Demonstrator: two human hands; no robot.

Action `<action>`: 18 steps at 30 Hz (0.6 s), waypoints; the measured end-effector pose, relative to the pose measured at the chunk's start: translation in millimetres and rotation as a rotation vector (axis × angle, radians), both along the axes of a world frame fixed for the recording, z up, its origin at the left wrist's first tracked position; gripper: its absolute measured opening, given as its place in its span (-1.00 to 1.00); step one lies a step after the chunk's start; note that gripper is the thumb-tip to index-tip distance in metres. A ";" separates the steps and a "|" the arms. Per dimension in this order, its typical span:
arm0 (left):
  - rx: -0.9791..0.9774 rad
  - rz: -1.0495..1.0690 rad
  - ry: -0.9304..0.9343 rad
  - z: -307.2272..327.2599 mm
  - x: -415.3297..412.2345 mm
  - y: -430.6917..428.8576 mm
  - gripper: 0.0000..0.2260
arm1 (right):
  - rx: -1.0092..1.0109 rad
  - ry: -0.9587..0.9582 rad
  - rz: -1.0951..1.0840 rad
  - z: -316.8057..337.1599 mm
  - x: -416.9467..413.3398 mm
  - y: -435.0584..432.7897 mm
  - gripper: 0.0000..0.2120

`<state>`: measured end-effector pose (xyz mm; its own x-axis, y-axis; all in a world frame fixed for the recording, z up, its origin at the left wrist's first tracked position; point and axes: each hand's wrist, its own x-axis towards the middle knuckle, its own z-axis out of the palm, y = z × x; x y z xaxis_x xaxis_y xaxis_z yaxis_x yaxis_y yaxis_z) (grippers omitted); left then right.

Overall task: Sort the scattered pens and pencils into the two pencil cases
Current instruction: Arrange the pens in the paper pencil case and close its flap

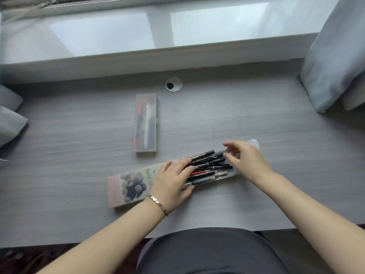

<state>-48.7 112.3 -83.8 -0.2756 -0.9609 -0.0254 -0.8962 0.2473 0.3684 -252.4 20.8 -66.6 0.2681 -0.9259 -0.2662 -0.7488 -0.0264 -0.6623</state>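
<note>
A long printed pencil case lies slanted near the desk's front edge, and a bundle of several dark pens and pencils sticks out of its right end. My left hand rests flat on the case and on the pens' lower ends. My right hand is at the pens' upper tips, fingers pinched on the end of one. A second, clear plastic case lies shut farther back, with several pens inside.
A round cable grommet sits at the desk's back edge under the windowsill. Grey curtains hang at the right and left. A white scrap shows behind my right hand.
</note>
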 end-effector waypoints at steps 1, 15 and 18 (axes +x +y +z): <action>0.009 -0.001 0.024 -1.1 1.2 -0.6 -0.63 | 0.022 -0.006 0.011 1.4 5.6 0.0 -0.74; 0.140 0.290 0.223 10.2 -11.2 -19.1 -0.71 | 0.166 0.012 -0.224 -1.0 34.3 9.0 -0.74; 0.203 0.287 0.167 10.1 -16.4 -26.6 -0.64 | 0.248 -0.094 -0.271 -1.2 36.8 10.2 -0.80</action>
<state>-65.1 85.7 -73.7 -0.0127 -0.9796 -0.2004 -0.8420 -0.0976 0.5306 -215.5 31.1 -67.8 0.0566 -0.8770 -0.4771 -0.6420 0.3340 -0.6901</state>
